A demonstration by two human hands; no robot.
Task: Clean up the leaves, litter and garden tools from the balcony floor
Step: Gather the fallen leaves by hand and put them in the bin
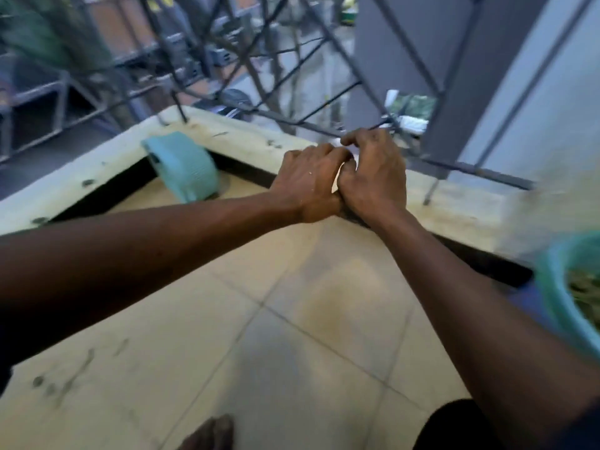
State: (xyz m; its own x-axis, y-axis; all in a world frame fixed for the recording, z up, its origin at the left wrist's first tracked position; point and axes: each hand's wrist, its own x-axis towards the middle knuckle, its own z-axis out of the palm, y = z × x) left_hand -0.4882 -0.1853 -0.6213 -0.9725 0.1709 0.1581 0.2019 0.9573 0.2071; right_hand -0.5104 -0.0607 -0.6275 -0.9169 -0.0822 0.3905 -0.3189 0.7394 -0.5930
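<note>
Litter pickup at the ledge (pixel 246 141). Your left hand (pixel 310 185) and right hand (pixel 373 177) are pressed together, fingers curled on a pale scrap (pixel 350 161). Next, probably: carry it right to the leaf-filled teal bucket (pixel 552 287).

Your forearms (pixel 136 251) were bare. A dark garment (pixel 464 427) covered your leg, your foot (pixel 211 433) was bare too, and pale specks dotted your left hand (pixel 308 183).

Teal pot (pixel 181 167), beige tiled floor (pixel 292 319)
</note>
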